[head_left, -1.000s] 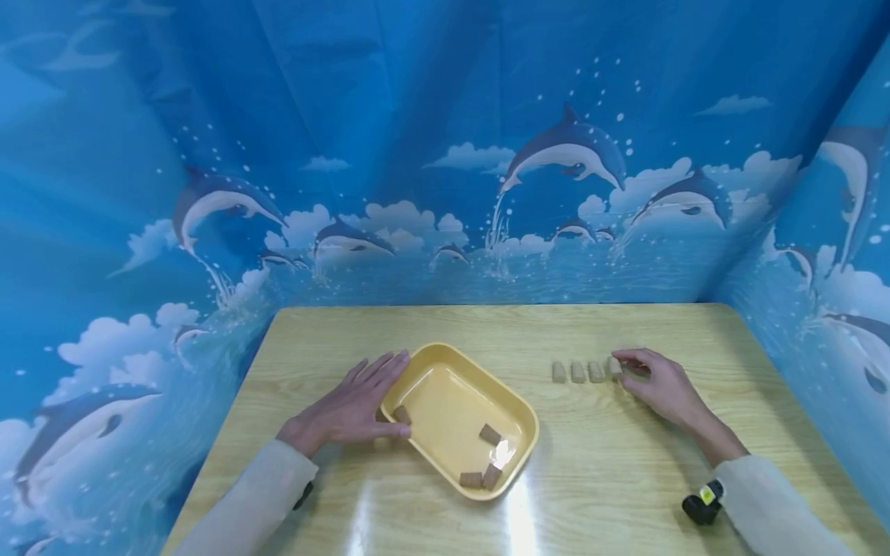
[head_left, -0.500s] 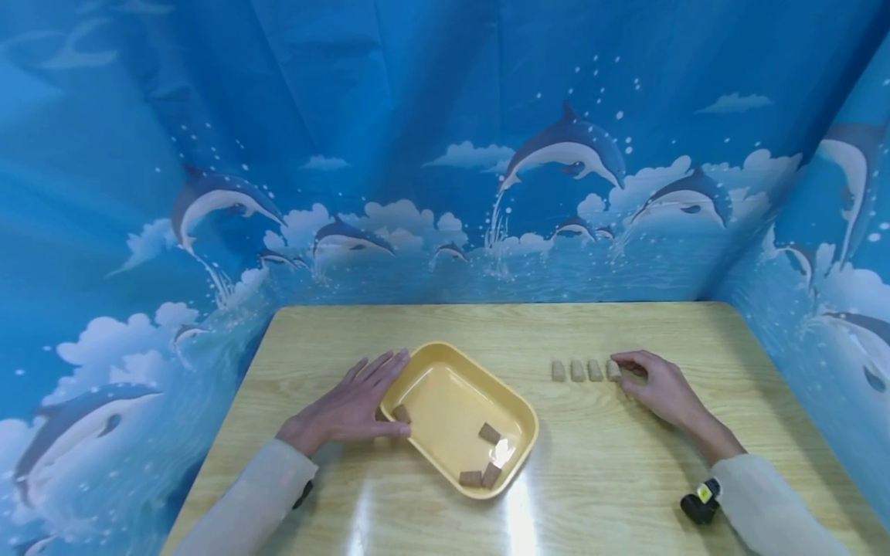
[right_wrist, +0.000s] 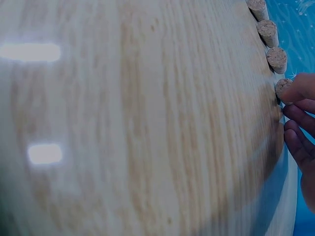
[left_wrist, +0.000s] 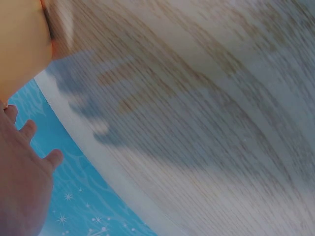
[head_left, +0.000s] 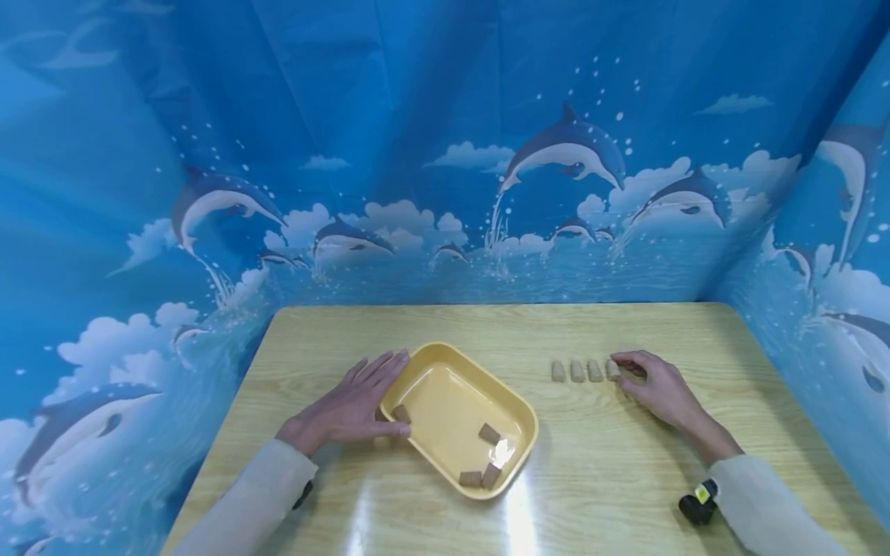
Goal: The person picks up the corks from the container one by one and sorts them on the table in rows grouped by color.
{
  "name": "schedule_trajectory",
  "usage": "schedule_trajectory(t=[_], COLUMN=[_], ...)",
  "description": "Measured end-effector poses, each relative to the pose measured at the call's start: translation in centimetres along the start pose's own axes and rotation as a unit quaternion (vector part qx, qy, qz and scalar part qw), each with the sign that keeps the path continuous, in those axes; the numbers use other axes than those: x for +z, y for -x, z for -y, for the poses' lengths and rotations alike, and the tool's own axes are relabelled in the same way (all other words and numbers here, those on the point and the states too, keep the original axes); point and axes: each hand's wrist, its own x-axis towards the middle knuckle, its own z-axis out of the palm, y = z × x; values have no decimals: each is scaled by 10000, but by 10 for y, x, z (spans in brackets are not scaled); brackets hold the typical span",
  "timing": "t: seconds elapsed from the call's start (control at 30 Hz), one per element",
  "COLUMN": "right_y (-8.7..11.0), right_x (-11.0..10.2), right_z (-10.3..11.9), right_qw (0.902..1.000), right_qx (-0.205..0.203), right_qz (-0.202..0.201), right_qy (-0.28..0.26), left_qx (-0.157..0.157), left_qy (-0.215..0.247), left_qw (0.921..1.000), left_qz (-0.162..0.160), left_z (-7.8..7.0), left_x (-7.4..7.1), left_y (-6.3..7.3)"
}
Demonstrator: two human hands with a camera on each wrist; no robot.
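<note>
Tapered cork stoppers stand side by side in a short row on the right half of the table. My right hand pinches the rightmost cork stopper between thumb and fingers, at the row's end. In the right wrist view, the speckled end of that cork stopper shows beside the thumb. My left hand lies along the left edge of a yellow tray, fingers straight and spread, thumb over the rim. Inside the tray are several darker brown corks, one of them near the middle.
The other corks, such as the leftmost one, stand with narrow gaps between them. A wood-grain table carries everything. Behind it hangs a blue dolphin-print curtain, which also runs along both sides.
The pinched cork has shifted slightly left and into line with the row, my right hand moving with it. My left hand and the tray have stayed put.
</note>
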Motion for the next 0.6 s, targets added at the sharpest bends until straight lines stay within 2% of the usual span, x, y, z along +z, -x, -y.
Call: schedule_trajectory(t=[0.6], right_y=[1], right_x=[1], right_z=[-1], right_qw=[10000], right_qx=[13], right_qz=[-53], right_qy=[-16], left_qx=[-37], left_qy=[-27], left_qw=[10000], left_qz=[-3], left_z=[2], left_x=[2], left_y=[-1])
